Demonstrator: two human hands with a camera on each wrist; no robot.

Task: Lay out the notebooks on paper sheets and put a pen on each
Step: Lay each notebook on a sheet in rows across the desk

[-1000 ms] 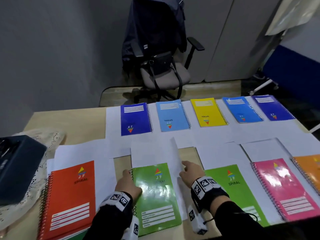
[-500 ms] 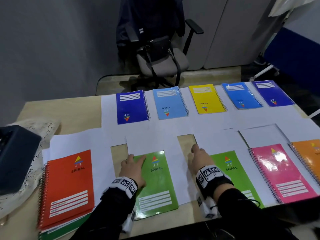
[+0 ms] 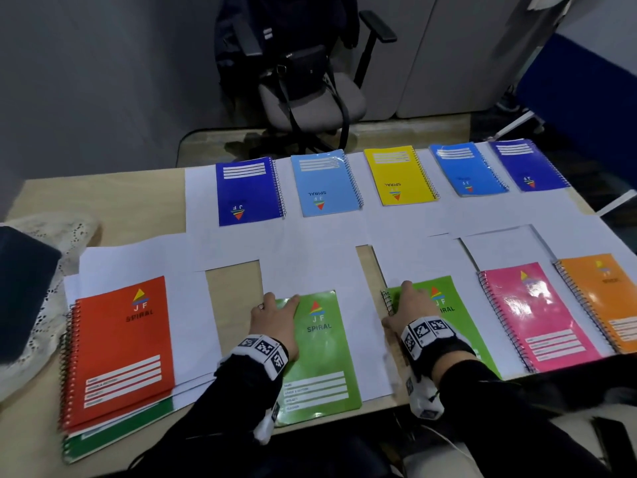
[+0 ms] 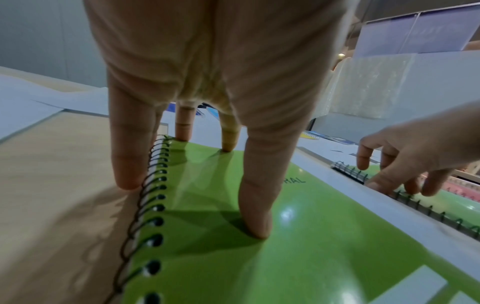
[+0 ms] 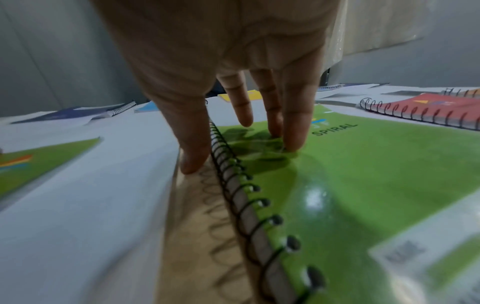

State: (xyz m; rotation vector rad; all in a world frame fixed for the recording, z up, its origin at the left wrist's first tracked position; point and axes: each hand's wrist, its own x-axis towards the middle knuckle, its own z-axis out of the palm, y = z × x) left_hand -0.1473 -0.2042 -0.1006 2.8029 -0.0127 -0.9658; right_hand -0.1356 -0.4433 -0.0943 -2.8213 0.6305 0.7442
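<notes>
My left hand (image 3: 275, 310) lies flat on the top left corner of a light green spiral notebook (image 3: 319, 360), which rests on a white paper sheet (image 3: 310, 267). In the left wrist view its straight fingers (image 4: 254, 216) press the green cover (image 4: 298, 257), and one finger touches the table beside the spiral. My right hand (image 3: 405, 303) rests with straight fingers on a second green notebook (image 3: 451, 305). Its thumb (image 5: 193, 160) sits just left of that notebook's spiral binding (image 5: 233, 181). I see no pen.
A red notebook (image 3: 120, 346) tops a stack at the front left. Pink (image 3: 532, 315) and orange (image 3: 599, 298) notebooks lie to the right. Along the back row lie dark blue (image 3: 248, 188), light blue (image 3: 324, 184), yellow (image 3: 396, 174) and further blue notebooks on sheets. An office chair (image 3: 310, 98) stands behind the table.
My right hand has moved off the raised sheet edge onto the second green notebook. The sheet now lies flat. My left hand has slid further onto the first green cover.
</notes>
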